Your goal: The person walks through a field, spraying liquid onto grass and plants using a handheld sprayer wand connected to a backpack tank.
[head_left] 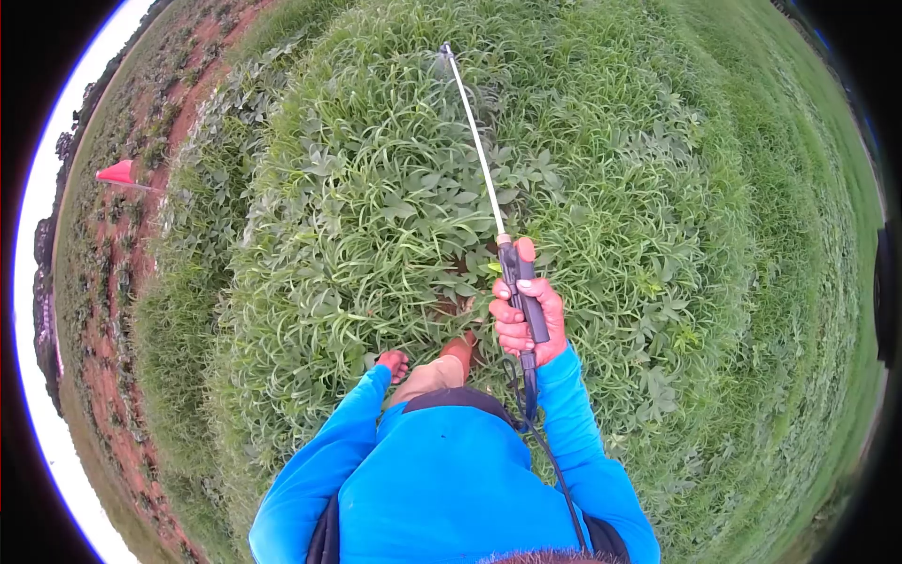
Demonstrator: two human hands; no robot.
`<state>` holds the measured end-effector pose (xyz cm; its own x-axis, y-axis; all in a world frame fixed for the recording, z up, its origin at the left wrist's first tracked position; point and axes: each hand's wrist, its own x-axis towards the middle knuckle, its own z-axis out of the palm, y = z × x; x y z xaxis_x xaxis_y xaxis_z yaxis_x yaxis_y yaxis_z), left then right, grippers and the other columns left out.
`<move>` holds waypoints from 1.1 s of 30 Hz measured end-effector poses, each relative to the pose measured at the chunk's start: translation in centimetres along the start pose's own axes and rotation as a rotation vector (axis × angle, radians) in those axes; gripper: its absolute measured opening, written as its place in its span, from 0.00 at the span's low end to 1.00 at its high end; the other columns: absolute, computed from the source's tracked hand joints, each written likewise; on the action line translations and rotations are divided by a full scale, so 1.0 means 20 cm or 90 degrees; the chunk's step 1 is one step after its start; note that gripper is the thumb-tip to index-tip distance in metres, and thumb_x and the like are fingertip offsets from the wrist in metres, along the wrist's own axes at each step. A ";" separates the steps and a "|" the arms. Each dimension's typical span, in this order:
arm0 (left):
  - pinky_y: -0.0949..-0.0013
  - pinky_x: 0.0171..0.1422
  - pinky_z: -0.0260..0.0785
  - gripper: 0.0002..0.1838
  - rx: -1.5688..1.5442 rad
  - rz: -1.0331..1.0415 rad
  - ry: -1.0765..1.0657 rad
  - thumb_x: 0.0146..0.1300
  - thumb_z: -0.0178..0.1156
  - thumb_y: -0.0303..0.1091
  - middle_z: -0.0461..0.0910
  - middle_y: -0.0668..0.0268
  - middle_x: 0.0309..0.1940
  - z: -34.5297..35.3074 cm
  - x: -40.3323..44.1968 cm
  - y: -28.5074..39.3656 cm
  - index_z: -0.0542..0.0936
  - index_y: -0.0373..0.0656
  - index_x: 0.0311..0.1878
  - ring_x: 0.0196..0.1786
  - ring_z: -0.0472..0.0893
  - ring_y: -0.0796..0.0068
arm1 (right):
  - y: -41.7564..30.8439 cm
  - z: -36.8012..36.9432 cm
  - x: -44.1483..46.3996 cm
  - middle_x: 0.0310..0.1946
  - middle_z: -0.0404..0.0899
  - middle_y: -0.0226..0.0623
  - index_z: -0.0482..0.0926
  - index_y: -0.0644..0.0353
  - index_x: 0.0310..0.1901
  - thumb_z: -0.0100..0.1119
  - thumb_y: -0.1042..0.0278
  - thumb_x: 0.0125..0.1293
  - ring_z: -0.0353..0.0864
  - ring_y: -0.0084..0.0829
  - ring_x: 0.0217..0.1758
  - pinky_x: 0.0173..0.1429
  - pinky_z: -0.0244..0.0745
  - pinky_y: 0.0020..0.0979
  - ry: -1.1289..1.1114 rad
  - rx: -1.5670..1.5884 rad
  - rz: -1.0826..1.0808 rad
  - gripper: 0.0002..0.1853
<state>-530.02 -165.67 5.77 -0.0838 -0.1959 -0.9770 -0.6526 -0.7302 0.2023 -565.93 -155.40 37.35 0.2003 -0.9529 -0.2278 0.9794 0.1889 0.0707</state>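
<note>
My right hand (531, 321) is wrapped round the dark handle of a sprayer wand (476, 136), thumb on top. The wand's thin pale tube reaches forward over the weeds, and a faint mist shows at its nozzle (446, 49). A black hose (556, 462) runs from the bottom of the handle back along my right side. Beside my left hip, my left hand (394, 365) hangs low with its fingers curled in; whatever may be inside it is hidden. Grass and broad-leaved plants (413, 202) surround both hands.
Dense green growth (639, 188) covers the ground ahead and to the right. At the left lies reddish soil (127, 376) with rows of small plants, and a red flag (116, 173) on a thin stick. My boot (460, 350) stands among the weeds.
</note>
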 end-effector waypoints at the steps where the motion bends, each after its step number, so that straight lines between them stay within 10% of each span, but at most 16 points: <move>1: 0.64 0.23 0.64 0.08 0.006 -0.019 -0.009 0.58 0.50 0.42 0.73 0.69 0.21 0.02 0.03 0.03 0.72 0.49 0.34 0.20 0.71 0.72 | -0.03 0.03 0.04 0.18 0.59 0.28 0.66 0.58 0.35 0.50 0.58 0.63 0.53 0.18 0.11 0.11 0.55 0.21 0.001 -0.021 0.025 0.12; 19: 0.71 0.25 0.64 0.14 -0.004 0.251 -0.128 0.59 0.52 0.47 0.75 0.70 0.26 0.32 0.25 1.39 0.74 0.49 0.41 0.22 0.71 0.79 | -0.84 0.64 0.80 0.17 0.60 0.25 0.67 0.57 0.34 0.50 0.59 0.64 0.55 0.16 0.12 0.10 0.55 0.20 0.029 -0.213 0.062 0.10; 33: 0.68 0.27 0.67 0.13 0.028 0.081 -0.123 0.60 0.48 0.45 0.75 0.69 0.27 0.37 0.38 1.35 0.74 0.50 0.42 0.24 0.73 0.75 | -1.02 0.39 0.34 0.18 0.59 0.29 0.65 0.61 0.36 0.48 0.57 0.64 0.54 0.18 0.10 0.10 0.56 0.22 0.195 -0.049 -0.113 0.13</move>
<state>-553.86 -182.10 3.37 -0.3072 -0.1529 -0.9393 -0.6597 -0.6771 0.3260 -584.79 -167.70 41.92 0.0135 -0.8595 -0.5110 0.9963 0.0550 -0.0663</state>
